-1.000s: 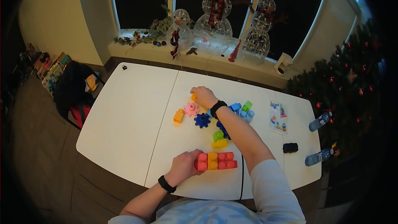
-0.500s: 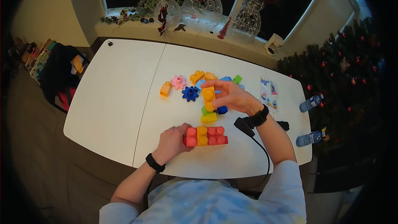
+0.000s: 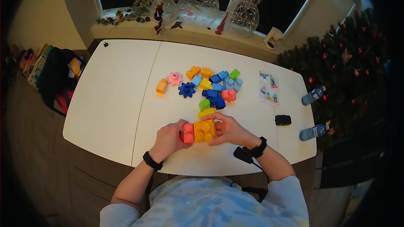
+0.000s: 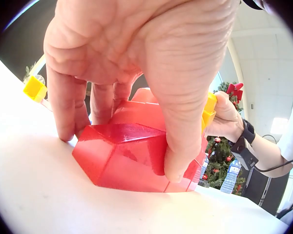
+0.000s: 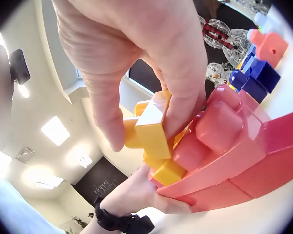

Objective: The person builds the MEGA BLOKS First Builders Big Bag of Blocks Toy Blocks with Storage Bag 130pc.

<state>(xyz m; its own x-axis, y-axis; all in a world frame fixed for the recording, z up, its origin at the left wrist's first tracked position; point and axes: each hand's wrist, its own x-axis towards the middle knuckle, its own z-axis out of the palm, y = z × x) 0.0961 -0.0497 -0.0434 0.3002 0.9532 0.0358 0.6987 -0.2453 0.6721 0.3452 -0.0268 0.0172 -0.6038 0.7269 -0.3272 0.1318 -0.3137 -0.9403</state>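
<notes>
A built block of red bricks [image 3: 188, 133] with a yellow row stands near the table's front edge. The left hand [image 3: 167, 139] grips its left end, thumb on the near side and fingers on the far side, as the left wrist view shows [image 4: 132, 161]. Between thumb and fingers the right hand [image 3: 230, 130] pinches a yellow-orange brick [image 3: 205, 130] over the middle of the block. In the right wrist view this brick [image 5: 154, 129] is tilted above the yellow row, beside red studs [image 5: 219, 126]; whether they touch, I cannot tell.
Loose blue, yellow, green and red bricks [image 3: 228, 95], a pink gear [image 3: 174, 78] and a dark blue gear [image 3: 186, 90] lie beyond the hands. Rightward are a picture sheet [image 3: 269, 88], a black object [image 3: 283, 120] and two bottles [image 3: 312, 132].
The right hand picked up a yellow-orange brick among the loose pieces and brought it back toward the person, over the red block. The left hand has kept its grip; the head view has shifted.
</notes>
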